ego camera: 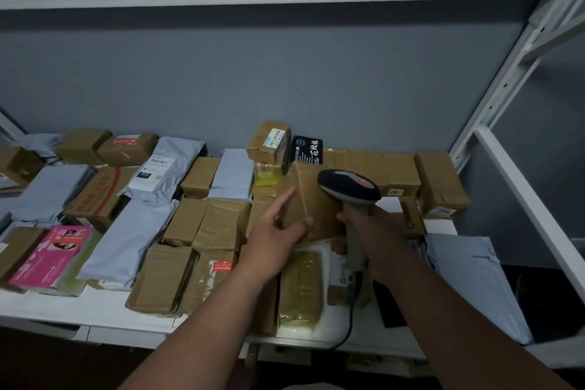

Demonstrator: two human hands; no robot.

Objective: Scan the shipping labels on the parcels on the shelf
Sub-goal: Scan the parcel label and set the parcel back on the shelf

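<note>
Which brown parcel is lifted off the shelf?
The taped brown box tilted in the left hand, beside the scanner; the others lie flat.

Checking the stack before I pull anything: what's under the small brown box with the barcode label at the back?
The small brown box sits on a yellow-green packet. Beneath the packet are more brown parcels, mostly covered.

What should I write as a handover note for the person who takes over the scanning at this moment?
Left hand: holds a tilted brown box, thumb on its near face, index finger straight.
Right hand: grips the scanner by its handle, head close to that box.
The other parcels lie on the white shelf.
Done: cannot tell which are scanned.
Left: scan this box, then the rest.
</note>
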